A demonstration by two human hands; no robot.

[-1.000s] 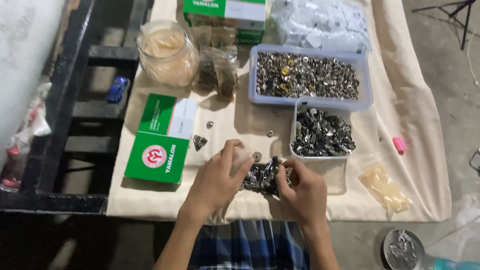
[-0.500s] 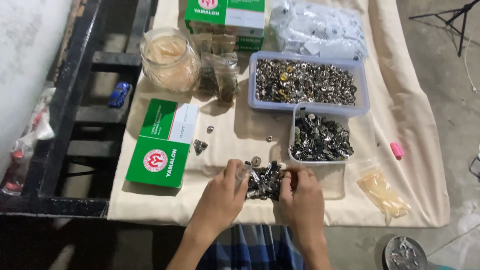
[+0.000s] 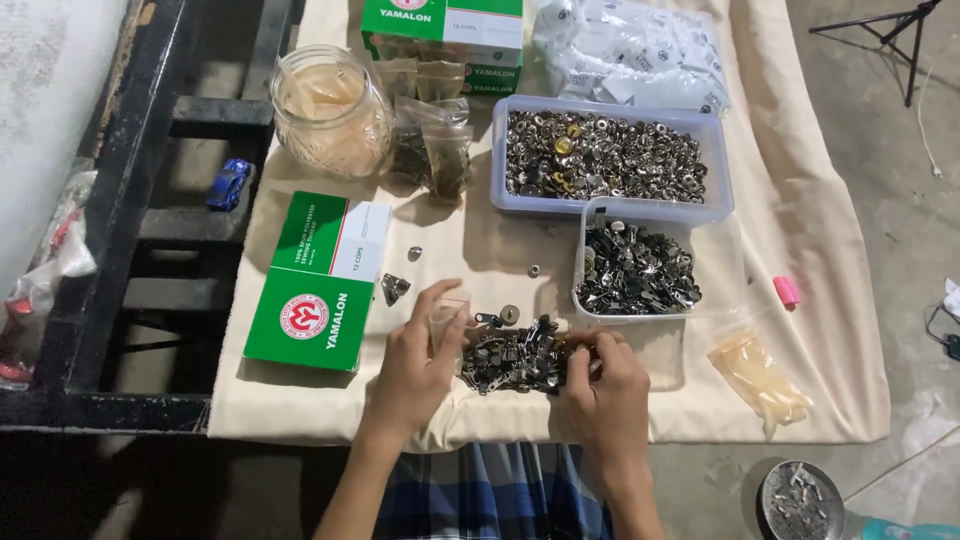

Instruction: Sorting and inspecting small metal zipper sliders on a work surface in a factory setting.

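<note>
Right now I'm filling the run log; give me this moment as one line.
left hand: holds small clear bag | right hand: on pile of metal zipper pulls | surface: cream cloth

Single head-worn view — steeply downward from above, fairly near, over the cloth-covered table [image 3: 300, 395] and both hands.

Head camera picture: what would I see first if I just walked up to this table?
Probably the two hands at the near edge, the left hand and the right hand, both working at a small heap of dark metal zipper sliders on the cream cloth. Behind them shine two clear tubs, a big one of silvery snap buttons and a smaller one of dark metal bits. A bright green box lies to the left.
</note>
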